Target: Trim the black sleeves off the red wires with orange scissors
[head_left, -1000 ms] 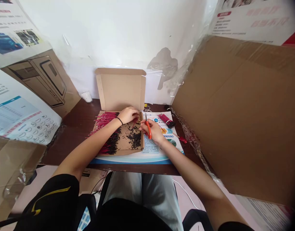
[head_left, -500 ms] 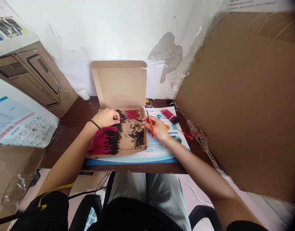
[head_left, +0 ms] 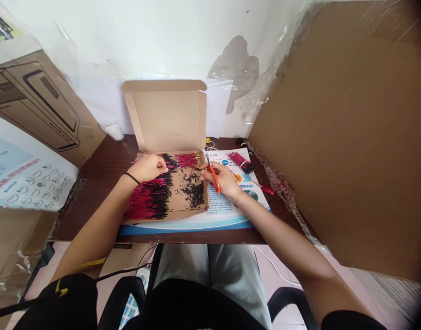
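My left hand (head_left: pixel 151 168) is closed over the upper left of an open shallow cardboard box (head_left: pixel 176 207), its fingertips pressed together near black-tipped wires. What they pinch, if anything, is too small to make out. Below that hand lies a thick pile of red wires with black ends (head_left: pixel 143 199). In my right hand (head_left: pixel 222 178), at the box's right edge, are orange-handled scissors (head_left: pixel 215 179), blades pointing up and away from me. A smaller group of red wires with gold-coloured ends (head_left: pixel 188 160) rests at the box's back right. Black scraps (head_left: pixel 195 195) are scattered in front of it.
The box lid (head_left: pixel 169 119) stands upright against the wall. A tied bundle of red wires (head_left: pixel 241 161) lies on a printed sheet (head_left: pixel 227 217) to the right. Large cardboard (head_left: pixel 334 137) walls the right side; a printed carton (head_left: pixel 48 105) stands left.
The whole view has shifted slightly, with the desk items appearing a little further left and higher. Both hands keep nearly the same pose, and the scissors remain in my right hand.
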`<state>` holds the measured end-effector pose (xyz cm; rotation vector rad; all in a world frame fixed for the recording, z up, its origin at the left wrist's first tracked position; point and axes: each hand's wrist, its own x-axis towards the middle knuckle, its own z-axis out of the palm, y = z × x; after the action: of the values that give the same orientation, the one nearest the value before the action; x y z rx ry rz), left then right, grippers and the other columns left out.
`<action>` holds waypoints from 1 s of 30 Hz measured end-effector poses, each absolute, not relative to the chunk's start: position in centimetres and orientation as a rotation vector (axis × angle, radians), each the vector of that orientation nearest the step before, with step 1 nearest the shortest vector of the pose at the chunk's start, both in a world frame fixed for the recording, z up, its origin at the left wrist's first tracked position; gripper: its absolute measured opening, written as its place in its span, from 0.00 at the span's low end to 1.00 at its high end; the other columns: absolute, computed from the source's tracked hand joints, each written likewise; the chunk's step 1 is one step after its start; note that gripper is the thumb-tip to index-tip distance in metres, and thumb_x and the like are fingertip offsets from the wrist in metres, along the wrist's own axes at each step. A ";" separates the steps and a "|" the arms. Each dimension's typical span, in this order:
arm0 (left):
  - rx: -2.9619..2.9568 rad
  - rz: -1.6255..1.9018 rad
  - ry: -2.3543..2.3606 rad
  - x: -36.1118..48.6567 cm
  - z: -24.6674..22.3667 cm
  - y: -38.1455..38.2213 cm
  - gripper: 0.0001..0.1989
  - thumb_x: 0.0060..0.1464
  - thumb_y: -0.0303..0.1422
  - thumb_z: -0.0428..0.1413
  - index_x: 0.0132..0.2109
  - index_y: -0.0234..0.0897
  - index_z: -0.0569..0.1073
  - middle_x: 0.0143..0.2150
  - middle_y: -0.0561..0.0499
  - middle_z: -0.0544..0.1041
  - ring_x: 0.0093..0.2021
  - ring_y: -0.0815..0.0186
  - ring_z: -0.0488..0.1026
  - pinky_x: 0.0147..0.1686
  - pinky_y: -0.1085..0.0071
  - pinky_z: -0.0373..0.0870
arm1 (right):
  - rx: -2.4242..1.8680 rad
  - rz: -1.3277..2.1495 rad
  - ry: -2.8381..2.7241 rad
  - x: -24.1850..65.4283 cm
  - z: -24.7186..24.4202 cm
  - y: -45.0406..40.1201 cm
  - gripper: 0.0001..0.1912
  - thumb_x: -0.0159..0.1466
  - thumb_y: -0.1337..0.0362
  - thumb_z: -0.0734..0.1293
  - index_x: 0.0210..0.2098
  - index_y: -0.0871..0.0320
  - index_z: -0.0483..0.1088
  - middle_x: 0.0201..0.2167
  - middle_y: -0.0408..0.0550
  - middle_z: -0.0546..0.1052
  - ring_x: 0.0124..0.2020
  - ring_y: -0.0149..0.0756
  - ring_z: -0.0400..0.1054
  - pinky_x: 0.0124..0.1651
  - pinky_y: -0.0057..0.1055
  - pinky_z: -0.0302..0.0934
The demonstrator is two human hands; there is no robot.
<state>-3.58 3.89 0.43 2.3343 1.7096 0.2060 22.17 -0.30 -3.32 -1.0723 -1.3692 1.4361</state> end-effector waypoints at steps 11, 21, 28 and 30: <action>1.534 1.112 0.757 3.8 -2.6 -0.8 0.10 0.60 0.41 0.51 0.37 0.40 0.63 0.22 0.58 0.66 0.21 0.74 0.63 0.22 0.76 0.60 | -1.088 1.105 -1.697 22.5 -2.7 -0.7 0.08 0.57 0.58 0.66 0.34 0.56 0.70 0.23 0.39 0.71 0.26 0.29 0.65 0.32 0.28 0.59; 1.415 1.072 0.875 3.9 -3.8 -1.5 0.11 0.57 0.42 0.54 0.38 0.38 0.69 0.25 0.55 0.66 0.23 0.74 0.61 0.21 0.77 0.57 | -1.315 0.514 -2.024 22.9 -1.5 -1.9 0.09 0.60 0.58 0.63 0.30 0.54 0.72 0.17 0.38 0.64 0.19 0.27 0.52 0.25 0.26 0.50; 1.541 1.076 0.974 3.7 -3.7 -1.4 0.09 0.57 0.40 0.54 0.37 0.38 0.72 0.26 0.53 0.69 0.25 0.72 0.65 0.24 0.74 0.63 | -1.362 0.460 -2.078 22.6 -1.7 -2.3 0.11 0.61 0.56 0.63 0.38 0.53 0.75 0.22 0.43 0.74 0.22 0.30 0.63 0.27 0.28 0.54; 1.571 1.079 1.006 3.8 -3.5 -1.5 0.08 0.55 0.39 0.55 0.35 0.39 0.72 0.27 0.53 0.70 0.27 0.71 0.67 0.26 0.74 0.66 | -1.380 0.429 -2.111 22.5 -1.9 -2.4 0.12 0.61 0.56 0.63 0.39 0.52 0.75 0.23 0.44 0.75 0.22 0.31 0.65 0.28 0.29 0.55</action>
<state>3.80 -1.49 -3.51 1.5714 1.0058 1.0794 22.49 -2.39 -1.94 -1.3799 -2.1111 0.4293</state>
